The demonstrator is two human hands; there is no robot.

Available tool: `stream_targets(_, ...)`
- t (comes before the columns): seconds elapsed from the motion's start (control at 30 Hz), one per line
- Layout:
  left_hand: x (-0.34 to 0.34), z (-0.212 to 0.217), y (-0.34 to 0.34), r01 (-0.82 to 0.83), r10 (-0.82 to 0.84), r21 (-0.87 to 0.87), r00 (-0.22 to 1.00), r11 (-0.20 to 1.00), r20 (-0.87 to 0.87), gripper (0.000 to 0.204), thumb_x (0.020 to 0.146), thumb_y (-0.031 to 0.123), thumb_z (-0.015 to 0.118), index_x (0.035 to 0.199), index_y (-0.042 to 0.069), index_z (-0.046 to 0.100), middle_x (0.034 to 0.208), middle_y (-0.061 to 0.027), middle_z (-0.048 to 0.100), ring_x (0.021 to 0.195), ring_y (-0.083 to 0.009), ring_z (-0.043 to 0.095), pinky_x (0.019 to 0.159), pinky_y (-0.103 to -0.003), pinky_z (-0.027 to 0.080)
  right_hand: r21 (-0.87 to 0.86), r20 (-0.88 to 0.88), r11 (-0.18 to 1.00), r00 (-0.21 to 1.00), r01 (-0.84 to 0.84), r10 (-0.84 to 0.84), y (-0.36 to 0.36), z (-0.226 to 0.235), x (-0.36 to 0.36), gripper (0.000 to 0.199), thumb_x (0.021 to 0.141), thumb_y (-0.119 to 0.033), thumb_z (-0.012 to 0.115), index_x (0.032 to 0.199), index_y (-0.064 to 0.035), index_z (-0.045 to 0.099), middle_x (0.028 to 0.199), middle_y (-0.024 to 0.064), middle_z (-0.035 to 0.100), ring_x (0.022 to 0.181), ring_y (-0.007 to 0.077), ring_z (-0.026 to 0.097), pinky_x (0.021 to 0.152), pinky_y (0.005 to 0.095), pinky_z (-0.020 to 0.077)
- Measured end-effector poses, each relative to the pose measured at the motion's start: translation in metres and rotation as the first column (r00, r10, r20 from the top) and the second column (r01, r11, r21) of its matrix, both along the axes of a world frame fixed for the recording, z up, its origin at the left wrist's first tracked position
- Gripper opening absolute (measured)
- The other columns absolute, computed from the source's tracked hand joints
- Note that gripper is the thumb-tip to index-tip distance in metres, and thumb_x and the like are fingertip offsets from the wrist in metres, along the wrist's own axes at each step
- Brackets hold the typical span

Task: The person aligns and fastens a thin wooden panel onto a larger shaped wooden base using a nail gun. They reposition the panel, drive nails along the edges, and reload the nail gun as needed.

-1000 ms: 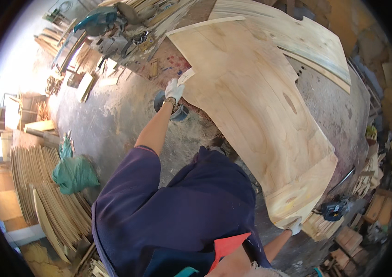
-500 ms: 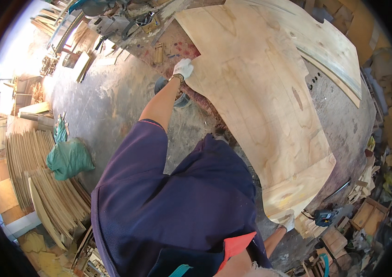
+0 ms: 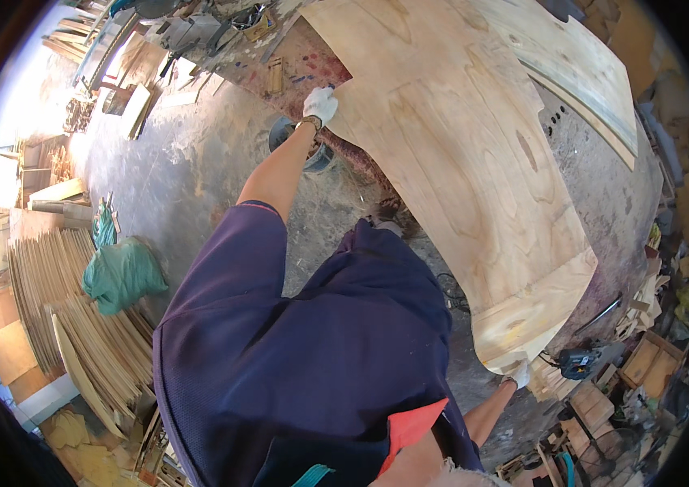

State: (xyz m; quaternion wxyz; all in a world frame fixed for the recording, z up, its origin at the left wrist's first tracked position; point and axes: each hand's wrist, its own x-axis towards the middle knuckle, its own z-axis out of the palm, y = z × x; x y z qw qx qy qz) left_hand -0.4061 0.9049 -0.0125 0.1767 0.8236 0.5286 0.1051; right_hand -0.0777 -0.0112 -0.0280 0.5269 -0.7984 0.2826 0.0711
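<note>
A large cut plywood sheet (image 3: 474,178), pale with brown grain and shaped edges, stretches from the far middle to the near right. My left hand (image 3: 320,105), in a white glove, is closed on its left edge by a notch. Lower right, my right hand (image 3: 521,373), also gloved, is at the sheet's near rounded end; its fingers look wrapped round the edge, partly hidden. Another plywood sheet (image 3: 580,73) lies beyond, at the far right. Below my left forearm a bucket (image 3: 318,158) stands on the floor.
A dark corded power tool (image 3: 577,364) lies right of my right hand among wood scraps (image 3: 592,406). At left are stacked curved wood strips (image 3: 52,284) and a green sack (image 3: 123,276). Machinery and offcuts crowd the far left; a wooden box (image 3: 651,363) sits at right.
The view has shifted slightly, so the sheet and floor things appear higher in the picture. Both hands keep their places on the plywood sheet.
</note>
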Motion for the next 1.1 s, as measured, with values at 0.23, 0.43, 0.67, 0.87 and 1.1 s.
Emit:
stream_targets(0.23, 0.007, -0.012, 0.0, -0.077, 0.079, -0.03, 0.994, 0.997, 0.074, 0.035, 0.085, 0.031, 0.059, 0.11, 0.01, 0.071, 0.118, -0.023, 0.066, 0.112, -0.042, 0.062, 0.094, -0.048, 0.05, 0.092, -0.056, 0.995, 0.998, 0.025, -0.02, 0.009, 0.004, 0.015, 0.029, 0.097, -0.013, 0.063, 0.123, 0.0, 0.066, 0.115, 0.0106, 0.07, 0.1, 0.0269, 0.069, 0.08, 0.044, 0.0598)
stream_targets(0.43, 0.006, -0.008, -0.006, -0.081, 0.086, -0.082, 0.994, 0.993, 0.061, 0.035, 0.085, 0.032, 0.06, 0.112, 0.013, 0.072, 0.116, -0.0218, 0.066, 0.111, -0.0408, 0.063, 0.095, -0.047, 0.05, 0.089, -0.027, 0.994, 0.998, -0.059, 0.062, 0.005, 0.005, 0.015, 0.031, 0.096, -0.011, 0.065, 0.125, 0.0017, 0.064, 0.115, 0.0128, 0.069, 0.099, 0.026, 0.067, 0.084, 0.0413, 0.0585)
stream_targets(0.67, 0.005, -0.009, -0.014, -0.117, 0.12, -0.025, 0.973, 0.993, 0.197, 0.033, 0.085, 0.03, 0.06, 0.11, 0.015, 0.074, 0.116, -0.0212, 0.067, 0.111, -0.0409, 0.064, 0.096, -0.047, 0.051, -0.046, 0.043, 0.993, 0.993, -0.11, 0.112, -0.004, -0.004, 0.005, 0.038, 0.097, -0.014, 0.069, 0.132, -0.0003, 0.062, 0.116, 0.0099, 0.069, 0.097, 0.0231, 0.066, 0.083, 0.0396, 0.0565)
stream_targets(0.87, 0.005, -0.01, -0.016, -0.117, 0.123, -0.04, 0.97, 0.992, 0.209, 0.034, 0.085, 0.029, 0.06, 0.112, 0.015, 0.075, 0.113, -0.0209, 0.067, 0.11, -0.0409, 0.064, 0.096, -0.046, 0.051, 0.07, 0.026, 0.997, 0.999, -0.039, 0.037, 0.004, 0.007, 0.0, 0.054, 0.096, -0.015, 0.073, 0.145, 0.0001, 0.055, 0.122, 0.0118, 0.068, 0.101, 0.0243, 0.065, 0.087, 0.04, 0.0566)
stream_targets(1.1, 0.003, -0.006, -0.018, -0.096, 0.108, -0.072, 0.978, 0.993, 0.178, 0.035, 0.085, 0.029, 0.059, 0.113, 0.014, 0.074, 0.113, -0.0202, 0.067, 0.11, -0.0403, 0.064, 0.096, -0.045, 0.051, 0.039, 0.074, 0.999, 0.997, -0.001, -0.001, 0.014, 0.011, -0.008, 0.053, 0.096, -0.013, 0.073, 0.144, -0.0001, 0.056, 0.122, 0.0129, 0.068, 0.103, 0.0241, 0.065, 0.09, 0.0406, 0.0563)
